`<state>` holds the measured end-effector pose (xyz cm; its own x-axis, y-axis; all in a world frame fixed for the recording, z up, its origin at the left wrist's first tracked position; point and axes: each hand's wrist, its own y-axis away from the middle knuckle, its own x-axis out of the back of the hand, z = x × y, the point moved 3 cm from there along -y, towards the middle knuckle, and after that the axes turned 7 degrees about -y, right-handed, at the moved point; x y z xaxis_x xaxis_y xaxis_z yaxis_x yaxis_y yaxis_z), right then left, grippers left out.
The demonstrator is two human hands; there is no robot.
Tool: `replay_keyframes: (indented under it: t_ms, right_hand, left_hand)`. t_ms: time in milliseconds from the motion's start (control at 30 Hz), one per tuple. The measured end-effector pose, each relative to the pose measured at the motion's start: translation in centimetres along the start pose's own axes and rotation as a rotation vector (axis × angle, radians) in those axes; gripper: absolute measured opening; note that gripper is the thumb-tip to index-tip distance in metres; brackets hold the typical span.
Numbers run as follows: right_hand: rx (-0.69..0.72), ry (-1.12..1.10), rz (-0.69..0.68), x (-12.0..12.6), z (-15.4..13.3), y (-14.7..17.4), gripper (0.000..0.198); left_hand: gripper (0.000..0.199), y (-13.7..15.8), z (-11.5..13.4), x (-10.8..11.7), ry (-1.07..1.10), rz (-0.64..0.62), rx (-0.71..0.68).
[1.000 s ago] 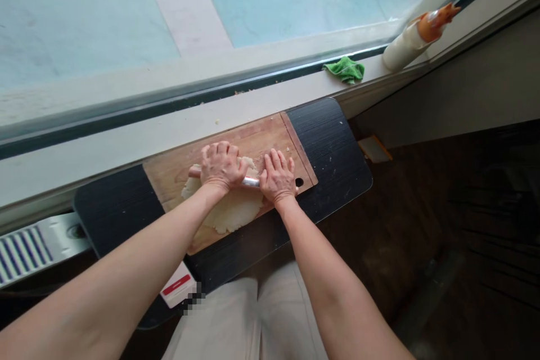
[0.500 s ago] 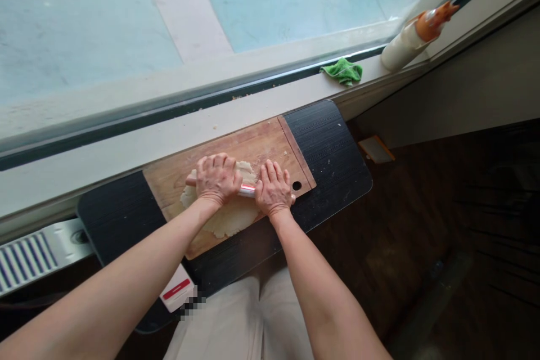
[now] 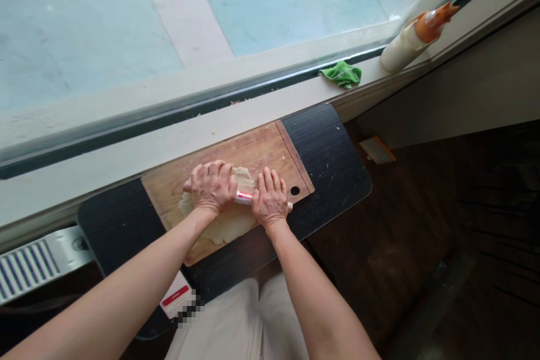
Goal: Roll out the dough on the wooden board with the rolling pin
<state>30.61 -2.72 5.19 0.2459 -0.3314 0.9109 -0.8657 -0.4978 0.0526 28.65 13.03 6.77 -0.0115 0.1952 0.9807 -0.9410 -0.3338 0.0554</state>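
A rolling pin (image 3: 243, 197) with a white and red label on its middle lies across a flat, ragged-edged sheet of pale dough (image 3: 228, 228). The dough rests on a wooden cutting board (image 3: 257, 143) with a round hole near its right end. My left hand (image 3: 212, 184) curls over the left part of the pin, whose end pokes out past the knuckles. On the right part, my right hand (image 3: 270, 197) presses down, its fingers lying forward over the pin and the thumb along it. Both palms and the pin's surface under them are hidden.
Under the board is a black table (image 3: 324, 152) against a white windowsill (image 3: 189, 138). A green cloth (image 3: 342, 74) and a white bottle with an orange top (image 3: 407, 48) are on the sill. A white and red box (image 3: 175, 295) sits by the table's near edge, beside my legs.
The view has shifted slightly, so the board and table appear a little lower. Both hands stay on the rolling pin, which has moved barely, if at all, over the dough.
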Motion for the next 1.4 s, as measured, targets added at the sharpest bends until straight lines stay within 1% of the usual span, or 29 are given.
replay_keyframes:
  t_ms: [67,167,333,433,533,633,733,833,967,1067,1133,1200,1333,1400]
  right_hand:
    - [0.007,-0.012,-0.003,0.0,0.0,0.0,0.052]
    - [0.024,-0.023,-0.007,0.4,0.4,-1.6,0.049]
    - [0.02,-0.015,0.011,1.2,1.4,-5.1,0.047]
    - [-0.002,-0.015,0.034,1.2,1.5,-5.3,0.047]
    - [-0.003,-0.016,0.022,0.7,0.9,-3.7,0.049]
    - [0.01,-0.013,-0.007,0.2,0.2,-1.9,0.051]
    - [0.023,-0.01,-0.032,-0.1,-0.1,-1.3,0.052]
    - [0.033,-0.003,-0.053,0.0,0.0,-1.8,0.052]
    - [0.057,-0.013,-0.053,0.4,0.5,-3.2,0.051]
    - [0.069,-0.026,-0.041,0.6,0.7,-3.9,0.05]
    - [0.063,-0.022,-0.031,0.6,0.7,-3.7,0.051]
    - [0.057,-0.016,-0.027,0.4,0.4,-2.7,0.053]
    - [0.075,-0.024,-0.028,-0.3,-0.5,0.5,0.052]
    - [0.084,-0.032,-0.026,-0.6,-0.7,1.1,0.051]
  left_hand:
    - [0.035,0.0,0.0,0.1,-0.048,-0.003,-0.006]
    - [0.035,-1.6,0.3,0.0,-0.098,0.009,-0.013]
    - [0.035,-5.7,0.8,-0.4,-0.036,0.033,0.028]
    - [0.034,-6.6,1.0,-0.6,0.008,0.044,0.046]
    - [0.033,-5.3,0.8,-0.4,0.023,0.047,0.056]
    - [0.029,-3.4,0.4,-0.1,-0.032,0.054,0.032]
    - [0.027,-2.5,0.2,0.2,-0.076,0.064,0.012]
    - [0.029,-2.9,0.2,0.1,-0.082,0.07,0.029]
    - [0.031,-4.3,0.5,-0.2,-0.06,0.06,0.065]
    - [0.032,-5.2,0.6,-0.4,-0.032,0.07,0.125]
    - [0.033,-5.0,0.5,-0.3,-0.047,0.088,0.156]
    - [0.034,-3.9,0.3,-0.2,-0.077,0.099,0.149]
    - [0.036,-0.6,-0.3,0.1,-0.088,0.09,0.089]
    - [0.036,0.2,-0.5,0.0,-0.058,0.068,0.09]
